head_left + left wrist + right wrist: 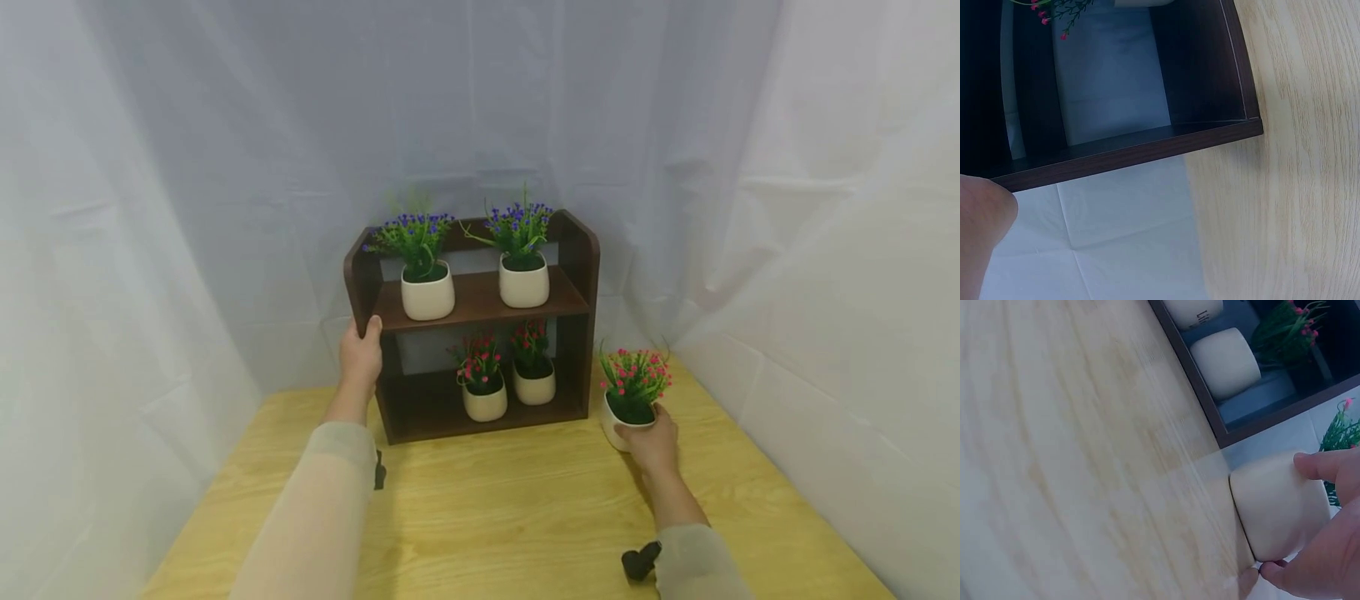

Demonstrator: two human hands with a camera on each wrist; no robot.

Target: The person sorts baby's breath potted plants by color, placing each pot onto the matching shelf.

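A dark brown two-tier wooden shelf [480, 310] stands at the back of the table. My left hand [362, 358] grips its left side panel, thumb on the front edge; in the left wrist view only part of that hand [985, 215] shows at the panel. Right of the shelf, my right hand [654, 440] holds a white pot with pink flowers [628, 408], fingers and thumb around it. The right wrist view shows this pot [1279, 506] upright at the tabletop, close to the shelf's corner.
Two white pots with purple flowers, left [427, 293] and right [524, 282], stand on the upper tier. Below are two pots with red-pink flowers, one in front [484, 403] and one behind [535, 385]. White curtains [480, 100] surround the wooden table [495, 508].
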